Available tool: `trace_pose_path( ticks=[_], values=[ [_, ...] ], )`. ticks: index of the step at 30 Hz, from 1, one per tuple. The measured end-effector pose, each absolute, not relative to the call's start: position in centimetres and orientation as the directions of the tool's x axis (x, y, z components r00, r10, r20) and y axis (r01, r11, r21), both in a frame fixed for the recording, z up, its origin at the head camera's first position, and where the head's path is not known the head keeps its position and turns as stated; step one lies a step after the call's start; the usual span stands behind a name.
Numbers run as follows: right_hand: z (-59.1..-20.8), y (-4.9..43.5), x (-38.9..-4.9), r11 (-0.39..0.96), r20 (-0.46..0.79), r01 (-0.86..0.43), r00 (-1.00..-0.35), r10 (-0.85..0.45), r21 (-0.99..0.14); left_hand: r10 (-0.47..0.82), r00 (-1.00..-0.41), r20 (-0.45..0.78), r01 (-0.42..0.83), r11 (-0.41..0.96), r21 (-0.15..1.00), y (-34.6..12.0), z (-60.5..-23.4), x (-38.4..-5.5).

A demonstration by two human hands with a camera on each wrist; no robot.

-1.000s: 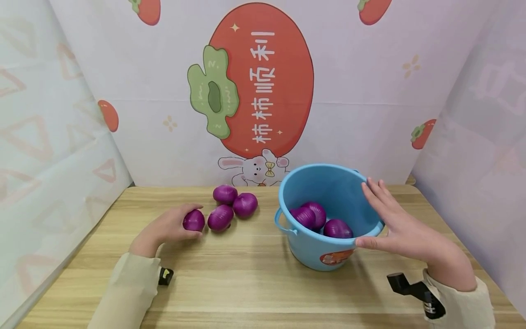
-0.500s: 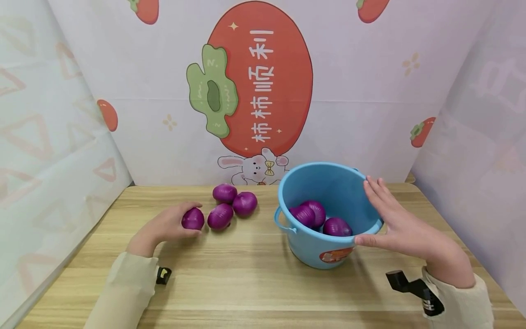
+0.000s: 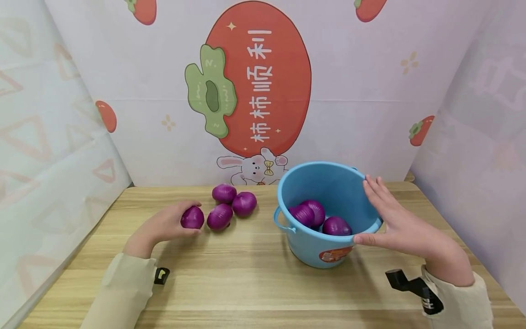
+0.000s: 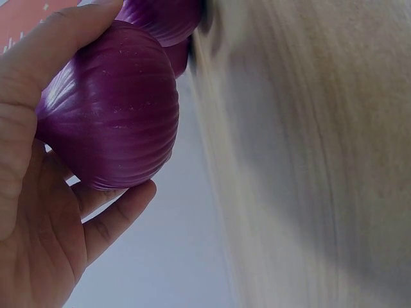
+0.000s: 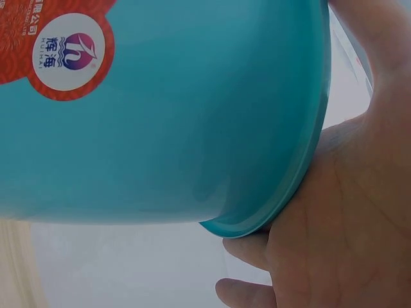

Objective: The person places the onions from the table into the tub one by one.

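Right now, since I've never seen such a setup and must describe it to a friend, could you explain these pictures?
There is no robot here: one person is working with two bare hands. The wide picture comes from a camera on the person's head, looking forward and down. The two close ones come from cameras on the wrists, one showing each hand's work.

The left hand grips a purple onion. The right hand is spread against a blue bucket, touching its edge. On the wooden table, three more onions sit close together, and three others can be seen inside the bucket. Behind stands a white printed backdrop.
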State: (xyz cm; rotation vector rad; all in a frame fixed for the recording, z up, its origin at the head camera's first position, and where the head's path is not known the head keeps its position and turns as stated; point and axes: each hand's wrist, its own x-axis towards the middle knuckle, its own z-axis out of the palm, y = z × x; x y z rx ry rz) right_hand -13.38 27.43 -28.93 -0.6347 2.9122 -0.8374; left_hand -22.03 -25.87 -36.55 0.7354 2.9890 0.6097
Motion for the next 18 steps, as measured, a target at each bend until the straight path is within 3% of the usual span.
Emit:
trace_pose_path(
  ticks=[18],
  values=[
    [-28.9, 27.4, -13.4, 0.774, 0.072, -0.376, -0.915, -0.397, -0.509, 0.466, -0.878, 0.106, 0.476, 0.829, 0.295, -24.9, -35.2, -21.3]
  ],
)
